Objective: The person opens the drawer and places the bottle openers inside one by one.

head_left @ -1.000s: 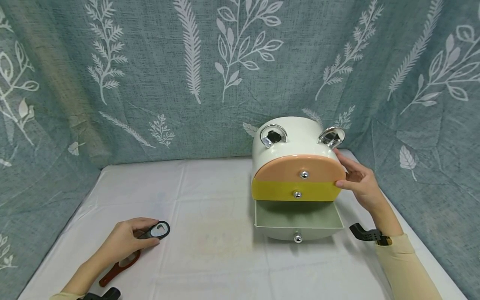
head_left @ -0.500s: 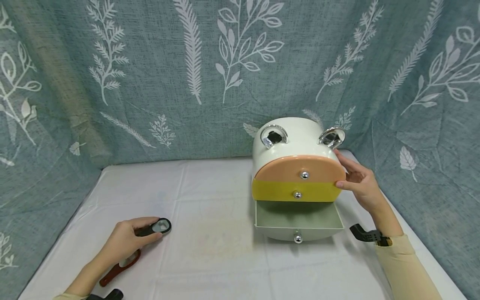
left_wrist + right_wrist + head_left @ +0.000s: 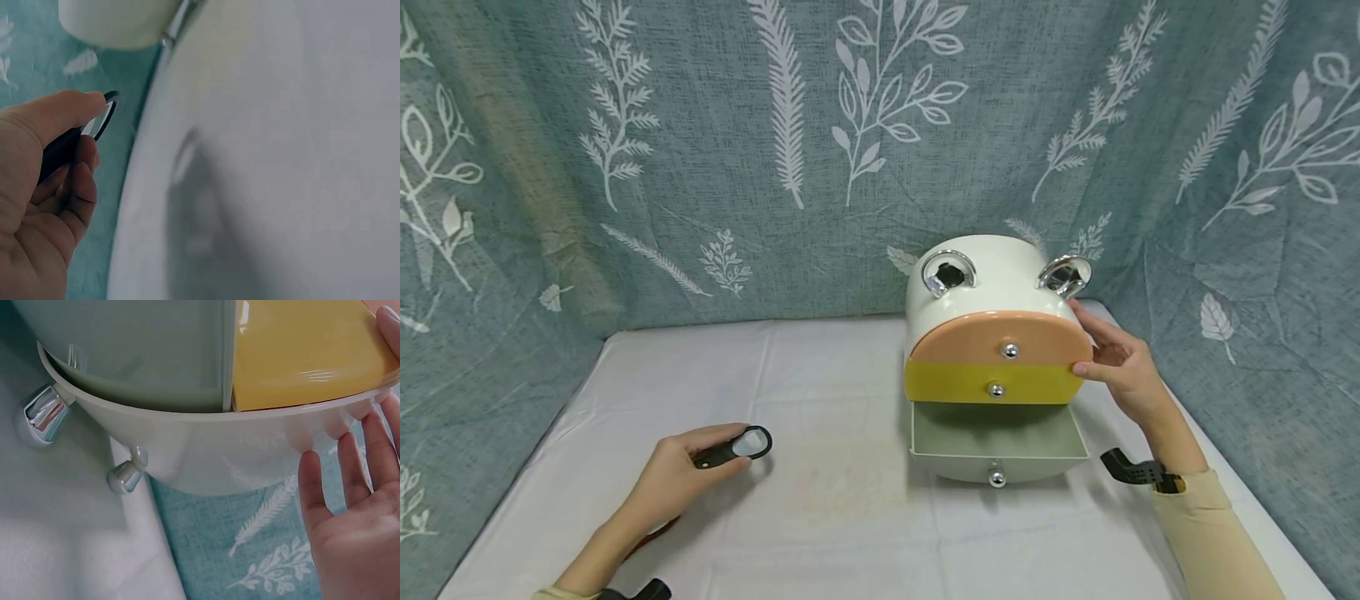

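My left hand [image 3: 679, 477] pinches a black magnifying glass [image 3: 718, 454] by its handle, thumb and fingers reaching its rim. In the left wrist view the black magnifying glass [image 3: 62, 150] is raised off the white cloth, where its shadow falls. Partly hidden under that forearm lies a red-brown magnifying glass [image 3: 658, 531]. My right hand [image 3: 1126, 372] touches the right side of a white drawer cabinet [image 3: 992, 271]. Its fairly straight fingers [image 3: 310, 481] press the shell, while the thumb rests at the yellow drawer [image 3: 951, 382]. The pale green bottom drawer [image 3: 951, 468] is pulled out.
Two chrome eye-shaped pieces [image 3: 949, 273] stick up from the cabinet top. An orange top drawer [image 3: 958, 337] is closed. White cloth [image 3: 827, 517] covers the table, and a teal leaf-patterned curtain [image 3: 700, 125] hangs behind and at both sides.
My left hand has moved right and slightly away from me with the black magnifying glass, now clear of the red-brown one's lens. The right hand and cabinet stay put.
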Motion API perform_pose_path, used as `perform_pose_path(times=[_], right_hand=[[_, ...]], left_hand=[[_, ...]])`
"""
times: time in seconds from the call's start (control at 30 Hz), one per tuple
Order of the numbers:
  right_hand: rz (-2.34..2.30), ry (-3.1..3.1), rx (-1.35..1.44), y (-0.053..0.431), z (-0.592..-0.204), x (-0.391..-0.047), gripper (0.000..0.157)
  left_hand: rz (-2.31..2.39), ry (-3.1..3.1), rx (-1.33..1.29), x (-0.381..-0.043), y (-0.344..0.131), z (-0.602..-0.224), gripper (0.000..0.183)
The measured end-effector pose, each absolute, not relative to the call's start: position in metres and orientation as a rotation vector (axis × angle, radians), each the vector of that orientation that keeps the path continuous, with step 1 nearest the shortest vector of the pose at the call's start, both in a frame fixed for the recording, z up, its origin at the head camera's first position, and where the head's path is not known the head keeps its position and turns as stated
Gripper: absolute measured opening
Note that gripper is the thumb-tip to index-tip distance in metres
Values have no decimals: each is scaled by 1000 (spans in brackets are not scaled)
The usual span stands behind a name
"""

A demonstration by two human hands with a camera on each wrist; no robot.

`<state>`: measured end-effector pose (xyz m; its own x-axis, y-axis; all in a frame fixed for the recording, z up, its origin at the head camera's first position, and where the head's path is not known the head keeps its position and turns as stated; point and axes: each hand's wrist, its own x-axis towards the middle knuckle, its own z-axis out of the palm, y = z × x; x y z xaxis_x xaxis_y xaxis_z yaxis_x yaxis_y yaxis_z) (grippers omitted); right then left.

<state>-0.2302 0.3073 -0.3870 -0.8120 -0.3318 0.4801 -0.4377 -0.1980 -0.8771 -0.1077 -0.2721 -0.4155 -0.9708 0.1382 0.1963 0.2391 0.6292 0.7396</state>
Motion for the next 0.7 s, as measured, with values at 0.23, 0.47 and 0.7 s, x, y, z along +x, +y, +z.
perform_pose_path(times=[0.23,0.47,0.7], right_hand=[[2186,-1933,919,309,-388,-229,74],[2180,-1942,912,308,-388,-228,75],[2181,-1907,966,307,-388,-230,72]], left_hand=[[-1495,-2574,-493,-114,-238,-404,44],[-1601,-2506,-613,-118,-206,-394,44],[-1642,-2464,-749,-126,-171,-387,43]])
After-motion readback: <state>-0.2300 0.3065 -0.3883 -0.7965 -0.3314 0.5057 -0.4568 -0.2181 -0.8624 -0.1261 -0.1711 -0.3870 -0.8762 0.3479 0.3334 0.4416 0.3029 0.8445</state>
